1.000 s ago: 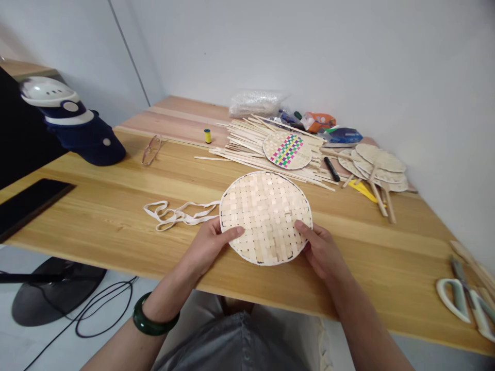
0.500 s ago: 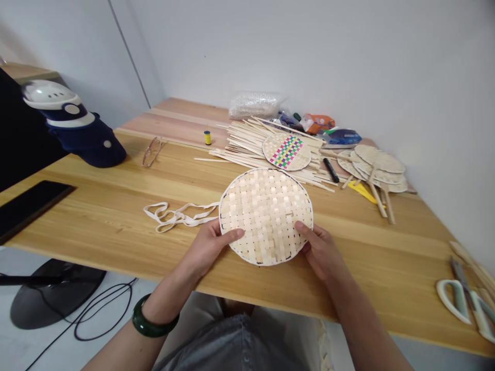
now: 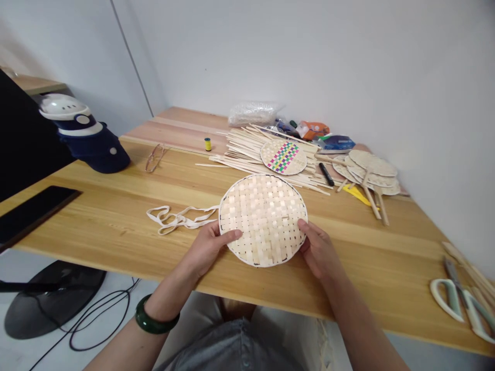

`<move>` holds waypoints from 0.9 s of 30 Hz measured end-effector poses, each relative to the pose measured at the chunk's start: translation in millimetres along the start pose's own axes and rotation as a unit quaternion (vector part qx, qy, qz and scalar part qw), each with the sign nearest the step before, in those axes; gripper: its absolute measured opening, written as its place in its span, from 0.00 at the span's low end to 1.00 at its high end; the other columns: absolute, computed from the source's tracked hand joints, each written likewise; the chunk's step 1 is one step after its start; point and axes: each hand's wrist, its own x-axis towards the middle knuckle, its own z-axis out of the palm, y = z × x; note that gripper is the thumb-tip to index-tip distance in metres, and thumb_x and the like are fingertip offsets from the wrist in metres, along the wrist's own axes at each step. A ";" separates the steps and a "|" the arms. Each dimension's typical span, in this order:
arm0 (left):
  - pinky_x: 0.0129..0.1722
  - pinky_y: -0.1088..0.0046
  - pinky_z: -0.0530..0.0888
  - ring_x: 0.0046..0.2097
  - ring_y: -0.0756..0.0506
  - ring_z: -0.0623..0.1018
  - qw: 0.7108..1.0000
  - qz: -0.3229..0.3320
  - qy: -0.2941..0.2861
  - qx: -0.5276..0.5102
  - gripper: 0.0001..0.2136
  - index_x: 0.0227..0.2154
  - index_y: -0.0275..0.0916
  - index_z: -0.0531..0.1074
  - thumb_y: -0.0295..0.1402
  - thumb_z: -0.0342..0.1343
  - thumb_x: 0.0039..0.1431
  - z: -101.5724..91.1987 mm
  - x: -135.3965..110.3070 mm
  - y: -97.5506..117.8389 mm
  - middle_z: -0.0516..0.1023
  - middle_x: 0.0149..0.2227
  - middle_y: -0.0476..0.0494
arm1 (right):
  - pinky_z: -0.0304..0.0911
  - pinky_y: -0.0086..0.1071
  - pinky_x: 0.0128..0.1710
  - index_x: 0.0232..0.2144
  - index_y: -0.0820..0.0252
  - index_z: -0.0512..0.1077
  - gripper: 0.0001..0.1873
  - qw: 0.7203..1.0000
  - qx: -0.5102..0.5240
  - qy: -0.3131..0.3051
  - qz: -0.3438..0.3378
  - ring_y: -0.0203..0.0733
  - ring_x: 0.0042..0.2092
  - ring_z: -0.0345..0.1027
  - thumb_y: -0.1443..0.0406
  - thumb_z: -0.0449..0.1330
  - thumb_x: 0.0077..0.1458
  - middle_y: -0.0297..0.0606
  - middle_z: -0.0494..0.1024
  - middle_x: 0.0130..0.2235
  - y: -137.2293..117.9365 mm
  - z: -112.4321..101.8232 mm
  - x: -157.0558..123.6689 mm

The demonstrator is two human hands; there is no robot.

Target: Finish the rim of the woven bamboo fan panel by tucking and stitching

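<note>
A round woven bamboo fan face (image 3: 265, 216) with white edging is held up in front of me over the table's near side. My left hand (image 3: 211, 245) grips its lower left rim, thumb lying on the weave and fingers behind. At the right rim, my right hand (image 3: 317, 247) pinches the edge, its thumb tip on the border and its other fingers partly hidden behind. A long white cloth tape (image 3: 180, 219) trails from the left rim and lies in loops on the wooden table (image 3: 154, 252).
Behind it, bamboo strips (image 3: 247, 147) lie under a round woven piece with coloured checks (image 3: 284, 157). A black marker (image 3: 327, 174) and several handled fans (image 3: 371, 167) are to the right. Scissors (image 3: 456, 291) lie far right; glasses (image 3: 154, 157), yellow thread spool (image 3: 208, 144) and phone (image 3: 38, 206) are left.
My right thumb has slid outward from the weave to the rim of the fan face. The fan face has turned slightly, and the camera view has shifted a little.
</note>
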 end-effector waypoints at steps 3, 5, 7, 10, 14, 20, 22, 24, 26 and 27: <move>0.49 0.62 0.74 0.43 0.40 0.81 0.999 0.012 0.021 -0.041 0.14 0.41 0.35 0.78 0.32 0.66 0.50 3.4 0.3 3.3 0.83 0.41 0.39 | 0.68 0.35 0.36 0.32 0.55 0.78 0.16 1.000 0.002 -0.005 -0.013 0.45 0.38 0.73 0.53 0.69 0.43 0.35 0.82 0.36 -0.6 -0.9 0.3; 0.47 0.63 0.75 0.41 0.40 0.81 0.996 0.021 0.056 -0.072 0.13 0.39 0.34 0.78 0.33 0.66 0.50 4.6 1.3 5.0 0.83 0.40 0.39 | 0.68 0.34 0.35 0.32 0.56 0.79 0.15 1.000 -0.006 -0.024 -0.007 0.44 0.36 0.73 0.55 0.70 0.42 0.36 0.82 0.35 0.2 -1.1 -0.6; 0.45 0.64 0.76 0.41 0.40 0.81 0.991 0.028 0.096 -0.093 0.12 0.36 0.34 0.79 0.36 0.65 0.50 4.4 2.7 5.8 0.84 0.38 0.39 | 0.68 0.35 0.34 0.31 0.58 0.79 0.16 0.998 -0.018 -0.054 0.010 0.44 0.34 0.73 0.57 0.71 0.40 0.38 0.82 0.34 1.5 -0.7 -2.2; 0.46 0.65 0.76 0.44 0.39 0.81 0.986 0.044 0.120 -0.109 0.11 0.33 0.34 0.79 0.38 0.64 0.52 3.4 4.8 5.6 0.84 0.37 0.40 | 0.70 0.37 0.34 0.32 0.59 0.79 0.16 0.996 -0.025 -0.086 0.024 0.46 0.35 0.73 0.56 0.71 0.42 0.40 0.82 0.35 2.5 -0.5 -3.9; 0.50 0.62 0.74 0.50 0.37 0.77 0.984 0.064 0.120 -0.116 0.13 0.34 0.35 0.79 0.41 0.63 0.53 3.7 5.1 6.2 0.83 0.39 0.41 | 0.70 0.34 0.32 0.34 0.57 0.79 0.15 0.996 -0.019 -0.090 0.018 0.42 0.33 0.73 0.56 0.69 0.45 0.38 0.82 0.35 0.6 -2.5 -3.4; 0.52 0.64 0.73 0.54 0.38 0.75 0.982 0.078 0.053 -0.164 0.12 0.40 0.39 0.78 0.37 0.64 0.52 5.8 1.6 8.1 0.81 0.45 0.43 | 0.72 0.32 0.28 0.33 0.59 0.79 0.16 0.995 -0.029 -0.089 0.029 0.40 0.30 0.72 0.60 0.73 0.40 0.37 0.81 0.33 3.3 -2.3 -1.3; 0.52 0.63 0.74 0.52 0.38 0.76 0.987 0.056 0.032 -0.150 0.13 0.40 0.38 0.78 0.30 0.65 0.50 6.0 1.2 7.5 0.82 0.45 0.41 | 0.73 0.32 0.29 0.33 0.59 0.79 0.16 0.996 -0.028 -0.081 0.023 0.39 0.31 0.72 0.60 0.73 0.40 0.36 0.81 0.33 5.0 -1.6 -1.1; 0.52 0.61 0.74 0.50 0.38 0.78 0.989 0.045 0.034 -0.139 0.12 0.40 0.36 0.77 0.28 0.65 0.50 5.7 1.6 6.7 0.82 0.43 0.40 | 0.73 0.32 0.30 0.32 0.59 0.79 0.14 0.996 -0.031 -0.084 0.023 0.39 0.31 0.72 0.60 0.73 0.40 0.37 0.81 0.33 5.8 -1.4 -1.3; 0.52 0.60 0.74 0.48 0.38 0.79 0.988 0.051 0.055 -0.136 0.11 0.39 0.35 0.77 0.28 0.65 0.50 5.2 2.4 6.3 0.82 0.42 0.39 | 0.73 0.35 0.33 0.33 0.59 0.79 0.15 0.996 -0.027 -0.084 0.024 0.42 0.33 0.73 0.58 0.72 0.42 0.39 0.82 0.36 5.5 -1.6 -1.5; 0.51 0.61 0.74 0.47 0.39 0.80 0.987 0.056 0.064 -0.136 0.11 0.39 0.35 0.77 0.28 0.65 0.50 4.8 2.8 6.3 0.82 0.42 0.39 | 0.73 0.36 0.35 0.34 0.59 0.79 0.16 0.996 -0.024 -0.082 0.024 0.43 0.35 0.74 0.57 0.71 0.43 0.40 0.82 0.38 5.2 -1.8 -1.6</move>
